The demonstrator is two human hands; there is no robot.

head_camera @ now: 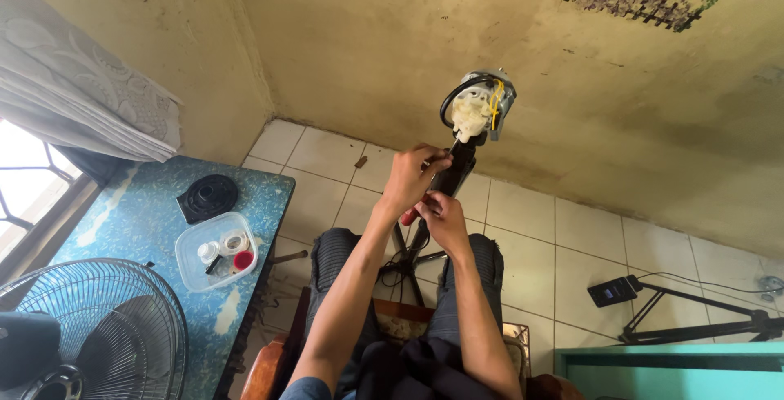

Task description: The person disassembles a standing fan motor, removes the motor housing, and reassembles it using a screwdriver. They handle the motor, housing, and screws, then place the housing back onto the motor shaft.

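A bare fan motor of grey metal with a cream plastic gearbox, yellow wires and a black cable (478,104) is held up on its black neck (454,173), just above both hands. The neck is gripped by the closed left hand (411,178), and a thin tool is pinched at its fingertips. Just below it, the right hand (441,220) is wrapped around a red-handled screwdriver (408,216). Well to the left of the hands, a clear plastic tub of small parts (216,250) and a black ribbed disc (207,197) are set on a blue table (139,220), beside a wire fan guard (106,326).
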